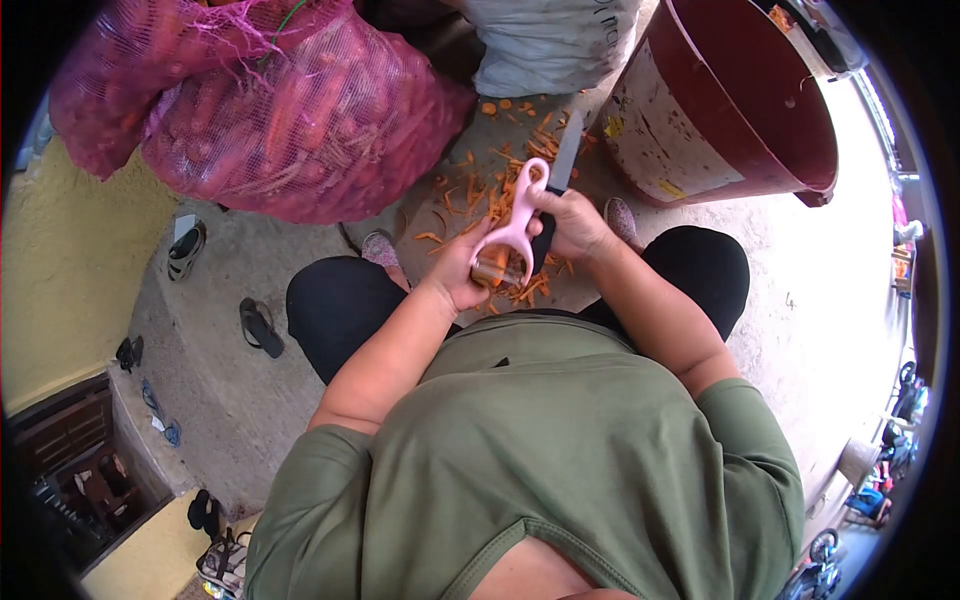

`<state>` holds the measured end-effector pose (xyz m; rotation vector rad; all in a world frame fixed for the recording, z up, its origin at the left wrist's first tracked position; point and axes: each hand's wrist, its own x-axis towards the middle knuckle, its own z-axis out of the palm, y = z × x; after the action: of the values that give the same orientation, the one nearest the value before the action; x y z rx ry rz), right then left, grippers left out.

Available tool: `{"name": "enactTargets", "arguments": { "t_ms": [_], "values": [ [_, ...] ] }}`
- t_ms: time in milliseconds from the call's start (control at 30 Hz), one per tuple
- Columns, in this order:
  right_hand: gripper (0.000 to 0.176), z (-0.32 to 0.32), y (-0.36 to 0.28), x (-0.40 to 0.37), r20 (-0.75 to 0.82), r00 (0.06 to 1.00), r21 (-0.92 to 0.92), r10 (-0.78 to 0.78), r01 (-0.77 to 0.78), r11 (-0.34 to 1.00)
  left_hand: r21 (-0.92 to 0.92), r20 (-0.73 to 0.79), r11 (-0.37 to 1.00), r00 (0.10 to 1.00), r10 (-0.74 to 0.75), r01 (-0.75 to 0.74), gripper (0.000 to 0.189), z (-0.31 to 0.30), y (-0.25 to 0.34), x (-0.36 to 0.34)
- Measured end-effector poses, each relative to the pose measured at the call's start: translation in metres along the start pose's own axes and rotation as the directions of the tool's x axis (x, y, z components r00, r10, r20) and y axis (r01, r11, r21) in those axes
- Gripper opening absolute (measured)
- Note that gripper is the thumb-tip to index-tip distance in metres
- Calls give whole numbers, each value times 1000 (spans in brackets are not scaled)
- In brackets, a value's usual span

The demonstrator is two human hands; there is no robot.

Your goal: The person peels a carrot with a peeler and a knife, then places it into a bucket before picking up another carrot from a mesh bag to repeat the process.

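A pink Y-shaped peeler [519, 213] is between my hands, its looped handle pointing away from me and its blade end toward me. My left hand [461, 268] is closed at the peeler's blade end; some of its fingers are hidden behind it. In my right hand [576, 226] is a knife [566, 150] with a black handle, its grey blade pointing up and away. The right fingertips also touch the peeler's handle. Orange carrot peelings [473, 193] lie scattered on the ground below both hands.
A pink mesh sack of carrots [300, 120] stands at the far left. Beside it is a white sack [545, 45]. A large dark red bucket [690, 130] tilts at the right. Sandals [261, 327] lie on the concrete floor [200, 350] near a yellow wall [70, 250].
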<state>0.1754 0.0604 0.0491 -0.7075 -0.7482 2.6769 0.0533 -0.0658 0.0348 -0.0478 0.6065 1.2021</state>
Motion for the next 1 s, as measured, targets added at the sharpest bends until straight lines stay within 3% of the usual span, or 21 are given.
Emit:
{"name": "enactTargets", "arguments": {
  "t_ms": [100,133,167,233,300,400,467,567,600,700,733,833,900,933,967,1000],
  "values": [
    [16,0,6,2,14,999,-30,43,-42,999,-103,163,995,987,8,8,34,-3,-2,4],
    [16,-6,5,5,-15,999,-36,36,-37,999,-84,2,996,1000,7,-7,33,10,-1,0],
    [15,-15,4,10,-45,999,-43,29,-31,999,-112,12,993,999,-44,45,32,2,-3,0],
    [14,-53,1,29,-257,961,4,-103,107,994,-165,39,975,989,-144,148,32,-22,-7,4],
    [16,-75,-19,32,-434,879,-45,-196,196,979,-156,-45,982,993,-112,103,31,-6,-6,-1],
    [17,-68,-21,33,-446,875,94,-189,256,962,-192,-61,978,994,-92,79,33,-12,-2,0],
    [15,-27,-14,14,-259,957,36,-132,146,989,-241,-24,966,995,-100,91,34,-19,0,2],
    [15,1,4,1,-42,999,-39,-14,12,999,-115,13,993,1000,16,-15,36,13,2,-4],
    [17,3,7,-2,-14,998,-41,62,-62,997,-170,206,985,978,-1,37,36,8,3,-1],
    [18,-9,7,7,-10,1000,-24,14,-15,1000,-125,0,992,1000,-12,12,36,8,0,0],
    [19,-15,4,10,-24,1000,-20,2,-2,1000,-131,78,989,995,-63,73,34,-1,1,3],
    [20,-62,-7,32,-331,927,-26,-176,177,984,-156,-17,979,990,-138,134,30,-10,-4,0],
    [19,-78,-24,32,-436,875,42,-211,253,966,-109,-133,987,983,-129,115,28,-2,-1,-2],
    [18,-57,-28,24,-398,899,76,-184,232,970,-86,-175,991,977,-119,105,28,-6,-1,-1],
    [18,-47,-24,21,-256,955,80,-151,177,981,-63,-214,993,971,-109,97,29,-9,-1,0],
    [17,-35,-19,17,-184,976,39,-114,123,992,-40,-166,997,983,-77,71,31,-10,-2,2]
  ]
}}
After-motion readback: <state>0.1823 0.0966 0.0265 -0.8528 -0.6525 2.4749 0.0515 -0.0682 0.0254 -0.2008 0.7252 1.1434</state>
